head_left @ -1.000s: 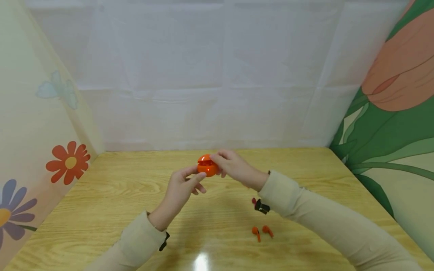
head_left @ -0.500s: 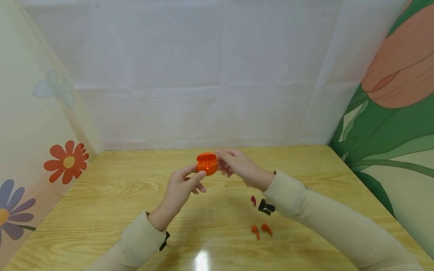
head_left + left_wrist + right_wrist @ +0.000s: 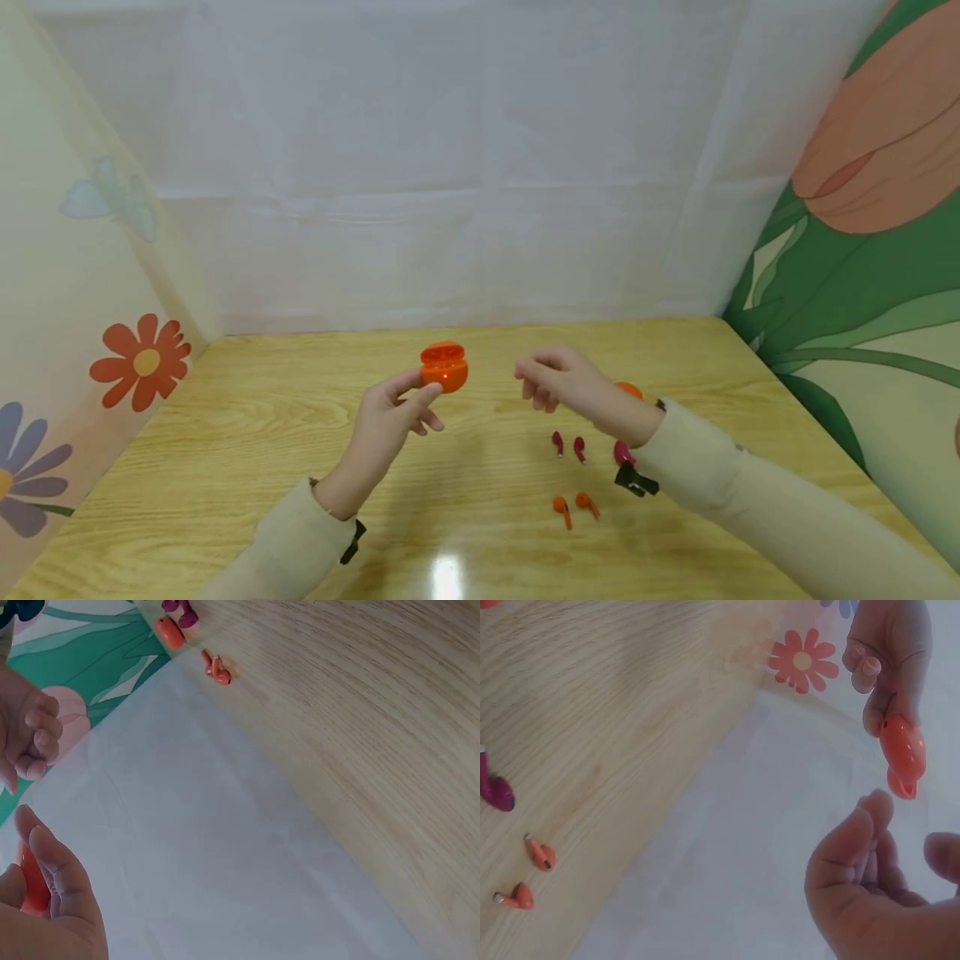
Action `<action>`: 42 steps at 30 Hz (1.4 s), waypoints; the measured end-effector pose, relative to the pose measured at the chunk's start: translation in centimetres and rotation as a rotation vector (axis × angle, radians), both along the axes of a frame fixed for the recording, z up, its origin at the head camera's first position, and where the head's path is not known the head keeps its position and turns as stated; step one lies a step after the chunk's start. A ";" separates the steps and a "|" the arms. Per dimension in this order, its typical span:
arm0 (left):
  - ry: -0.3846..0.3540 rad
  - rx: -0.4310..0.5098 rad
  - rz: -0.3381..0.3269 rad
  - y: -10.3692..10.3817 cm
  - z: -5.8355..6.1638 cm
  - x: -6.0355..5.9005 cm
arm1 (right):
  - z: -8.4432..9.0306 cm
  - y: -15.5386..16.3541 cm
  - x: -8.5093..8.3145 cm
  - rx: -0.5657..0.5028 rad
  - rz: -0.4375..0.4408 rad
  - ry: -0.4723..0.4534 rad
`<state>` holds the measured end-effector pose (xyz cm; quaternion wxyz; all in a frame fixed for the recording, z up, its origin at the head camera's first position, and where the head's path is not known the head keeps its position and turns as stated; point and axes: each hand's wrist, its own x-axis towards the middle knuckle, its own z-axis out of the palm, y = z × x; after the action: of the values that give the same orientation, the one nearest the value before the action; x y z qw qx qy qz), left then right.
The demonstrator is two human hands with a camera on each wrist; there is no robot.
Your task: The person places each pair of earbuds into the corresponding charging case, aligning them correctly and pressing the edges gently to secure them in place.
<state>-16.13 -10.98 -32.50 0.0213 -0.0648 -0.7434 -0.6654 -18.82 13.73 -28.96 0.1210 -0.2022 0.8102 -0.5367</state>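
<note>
My left hand (image 3: 386, 425) pinches an orange earbud charging case (image 3: 445, 375) between thumb and fingers, raised over the table. Its lid stands up, with the inside facing me in the head view. In the right wrist view the same case (image 3: 904, 746) shows from its side, lid swung out, and the left hand (image 3: 892, 652) holds it by one end. My right hand (image 3: 562, 379) is off to the right of the case, its fingers loosely bent and nothing between them. The right wrist view shows this hand (image 3: 862, 885) with thumb and fingers apart, near the case.
Two orange earbuds (image 3: 576, 506) lie near the front on the wooden table (image 3: 247, 433). Magenta earbuds (image 3: 568, 446) lie behind them. A magenta case (image 3: 622, 452) and another orange case (image 3: 628, 389) are partly hidden by my right forearm. More orange earbuds (image 3: 217, 669) show in the left wrist view.
The case's lid has swung from partly raised to fully up. My right hand has let go of it and moved right; my left hand and the case have shifted slightly left.
</note>
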 end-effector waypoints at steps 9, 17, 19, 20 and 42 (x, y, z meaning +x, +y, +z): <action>-0.012 0.000 0.016 -0.2 0.1 0.1 | -0.8 2.6 1.2 0.125 0.040 0.031; -0.022 0.018 0.016 -0.1 0.2 0.3 | -1.6 4.3 2.3 0.157 0.065 -0.005; -0.023 0.018 0.018 0.0 0.2 0.4 | -1.9 4.7 2.3 0.157 0.075 -0.010; -0.026 0.019 0.020 0.0 0.1 0.4 | -2.1 4.9 2.4 0.154 0.077 -0.017; -0.037 0.021 0.013 0.4 -0.4 0.5 | -6.3 6.9 3.8 0.158 0.090 -0.144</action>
<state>-15.63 -10.59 -32.93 0.0126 -0.0474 -0.7371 -0.6741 -15.05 20.59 -35.22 0.2186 -0.1893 0.8291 -0.4784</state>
